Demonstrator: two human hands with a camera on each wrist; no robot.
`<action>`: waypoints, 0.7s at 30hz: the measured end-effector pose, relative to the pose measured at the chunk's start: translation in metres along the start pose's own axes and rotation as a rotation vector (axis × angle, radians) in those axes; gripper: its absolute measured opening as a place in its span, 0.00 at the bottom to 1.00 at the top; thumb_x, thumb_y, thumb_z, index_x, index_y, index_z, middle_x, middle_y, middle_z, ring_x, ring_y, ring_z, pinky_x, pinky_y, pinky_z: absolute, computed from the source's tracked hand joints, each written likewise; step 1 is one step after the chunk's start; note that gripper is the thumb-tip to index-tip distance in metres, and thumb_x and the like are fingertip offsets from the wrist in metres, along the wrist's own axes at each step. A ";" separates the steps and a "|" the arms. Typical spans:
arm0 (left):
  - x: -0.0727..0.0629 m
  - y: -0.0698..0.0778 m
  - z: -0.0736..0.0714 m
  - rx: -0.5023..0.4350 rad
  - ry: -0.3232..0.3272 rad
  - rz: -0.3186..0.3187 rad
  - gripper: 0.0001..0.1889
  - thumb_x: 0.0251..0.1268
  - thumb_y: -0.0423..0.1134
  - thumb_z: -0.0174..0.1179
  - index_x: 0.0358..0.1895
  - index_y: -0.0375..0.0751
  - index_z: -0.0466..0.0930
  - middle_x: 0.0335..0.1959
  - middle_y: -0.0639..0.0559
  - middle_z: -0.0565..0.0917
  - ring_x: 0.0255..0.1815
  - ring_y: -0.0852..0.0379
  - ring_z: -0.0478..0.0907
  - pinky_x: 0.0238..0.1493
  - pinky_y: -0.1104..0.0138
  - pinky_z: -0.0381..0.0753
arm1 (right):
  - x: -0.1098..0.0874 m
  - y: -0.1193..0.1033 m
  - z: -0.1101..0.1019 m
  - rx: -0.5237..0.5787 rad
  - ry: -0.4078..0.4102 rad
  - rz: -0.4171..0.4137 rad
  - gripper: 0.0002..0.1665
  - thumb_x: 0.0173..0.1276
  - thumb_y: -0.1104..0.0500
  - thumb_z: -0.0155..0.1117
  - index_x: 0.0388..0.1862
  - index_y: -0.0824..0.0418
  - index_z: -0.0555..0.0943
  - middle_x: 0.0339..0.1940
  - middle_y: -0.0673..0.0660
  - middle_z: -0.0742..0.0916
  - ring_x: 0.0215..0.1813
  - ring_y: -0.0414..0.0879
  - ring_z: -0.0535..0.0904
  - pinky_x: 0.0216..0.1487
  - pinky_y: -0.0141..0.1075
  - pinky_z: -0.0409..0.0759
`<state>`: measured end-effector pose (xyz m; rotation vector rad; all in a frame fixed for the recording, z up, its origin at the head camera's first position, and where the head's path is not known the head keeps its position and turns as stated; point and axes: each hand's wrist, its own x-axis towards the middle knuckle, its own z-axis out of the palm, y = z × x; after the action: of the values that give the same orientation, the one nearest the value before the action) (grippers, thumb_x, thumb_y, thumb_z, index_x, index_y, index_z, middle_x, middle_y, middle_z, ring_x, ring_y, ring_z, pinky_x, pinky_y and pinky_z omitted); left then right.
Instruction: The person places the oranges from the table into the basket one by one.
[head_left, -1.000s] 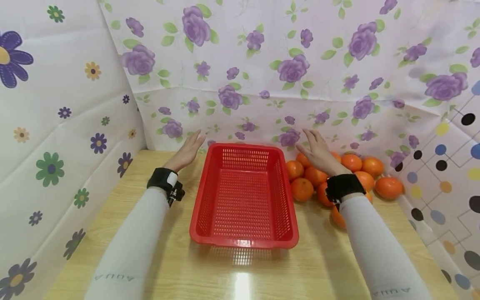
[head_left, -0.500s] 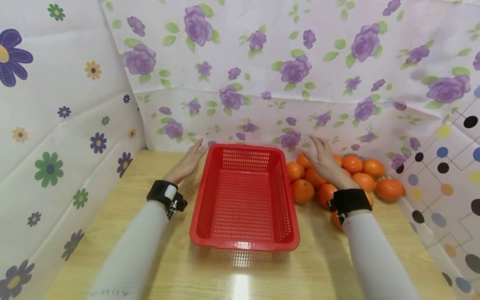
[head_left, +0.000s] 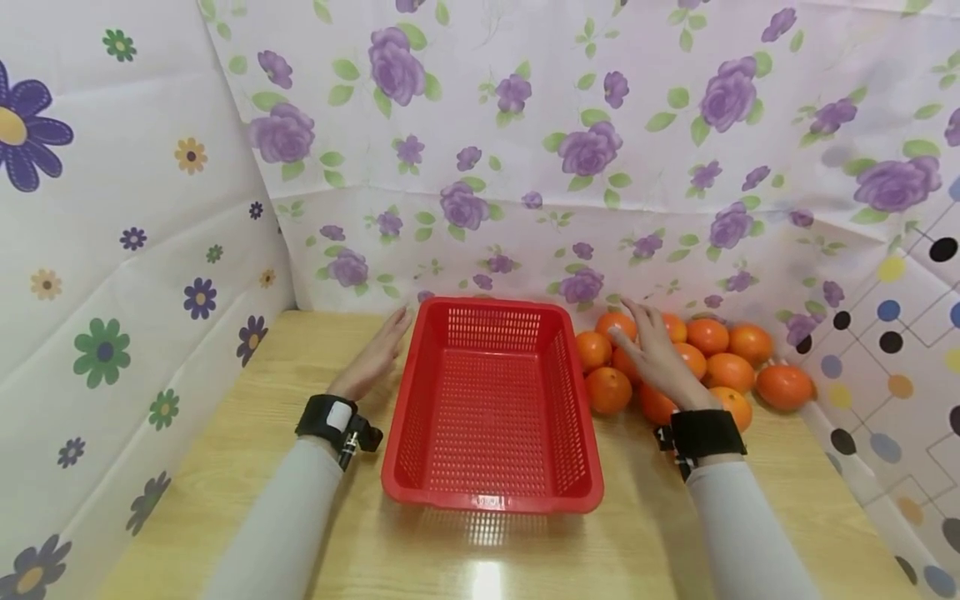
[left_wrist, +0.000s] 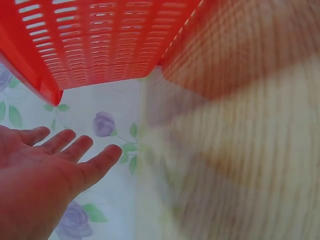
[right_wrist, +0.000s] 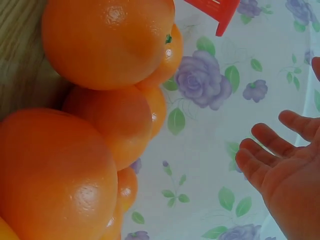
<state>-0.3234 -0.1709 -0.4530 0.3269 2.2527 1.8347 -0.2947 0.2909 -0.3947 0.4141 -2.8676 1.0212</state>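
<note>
A red perforated plastic basket sits on the wooden table between my two hands, with nothing in it. My left hand is held beside the basket's left wall, fingers extended; the left wrist view shows its fingers apart from the basket wall. Over the pile of oranges to the right of the basket hovers my right hand, fingers loosely spread and holding nothing. In the right wrist view several oranges lie left of that hand, with a gap between.
Flowered cloth hangs behind the table, and patterned cloth walls close off both sides. The wooden tabletop extends in front of the basket. More oranges reach toward the right wall.
Both hands have drawn back and down slightly toward me; the right has also shifted a little to the right. The head view has tilted slightly. Basket and oranges keep their places.
</note>
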 end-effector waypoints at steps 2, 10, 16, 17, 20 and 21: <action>0.000 -0.003 0.001 0.000 0.003 0.014 0.37 0.87 0.58 0.34 0.86 0.44 0.33 0.87 0.46 0.35 0.85 0.37 0.37 0.80 0.38 0.47 | -0.003 0.000 0.002 -0.005 0.005 0.000 0.44 0.85 0.41 0.47 0.87 0.60 0.46 0.80 0.74 0.54 0.78 0.73 0.55 0.73 0.72 0.56; 0.001 -0.010 0.006 0.001 -0.008 0.066 0.36 0.88 0.55 0.33 0.85 0.38 0.36 0.86 0.41 0.39 0.85 0.38 0.43 0.79 0.40 0.54 | -0.016 0.001 0.011 -0.001 -0.043 0.034 0.45 0.82 0.36 0.49 0.87 0.49 0.48 0.82 0.68 0.57 0.80 0.69 0.53 0.73 0.73 0.56; 0.002 -0.014 0.010 -0.056 -0.016 0.068 0.38 0.87 0.59 0.34 0.86 0.40 0.37 0.86 0.41 0.40 0.84 0.39 0.45 0.79 0.41 0.54 | -0.019 0.006 0.020 -0.055 -0.032 0.028 0.44 0.82 0.41 0.55 0.85 0.59 0.52 0.79 0.73 0.57 0.79 0.71 0.55 0.72 0.72 0.60; 0.003 -0.015 0.010 -0.070 -0.017 0.065 0.38 0.87 0.59 0.35 0.86 0.41 0.37 0.86 0.41 0.40 0.84 0.39 0.45 0.79 0.41 0.54 | -0.020 0.006 0.022 -0.065 -0.032 0.033 0.44 0.82 0.41 0.56 0.84 0.60 0.54 0.79 0.73 0.58 0.78 0.71 0.55 0.71 0.72 0.61; 0.002 -0.017 0.011 -0.101 -0.019 0.067 0.38 0.86 0.60 0.35 0.86 0.44 0.39 0.87 0.44 0.42 0.85 0.41 0.45 0.79 0.42 0.54 | -0.021 0.006 0.026 -0.086 -0.031 0.029 0.43 0.81 0.42 0.58 0.81 0.64 0.57 0.76 0.73 0.61 0.76 0.70 0.59 0.70 0.71 0.64; 0.002 -0.018 0.011 -0.107 -0.020 0.072 0.37 0.86 0.60 0.35 0.86 0.45 0.40 0.87 0.45 0.43 0.85 0.41 0.45 0.79 0.42 0.54 | -0.022 0.006 0.028 -0.087 -0.028 0.026 0.42 0.80 0.43 0.59 0.80 0.65 0.59 0.75 0.73 0.62 0.75 0.70 0.60 0.70 0.71 0.64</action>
<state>-0.3226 -0.1631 -0.4726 0.4101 2.1458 1.9702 -0.2750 0.2828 -0.4238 0.3896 -2.9366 0.8976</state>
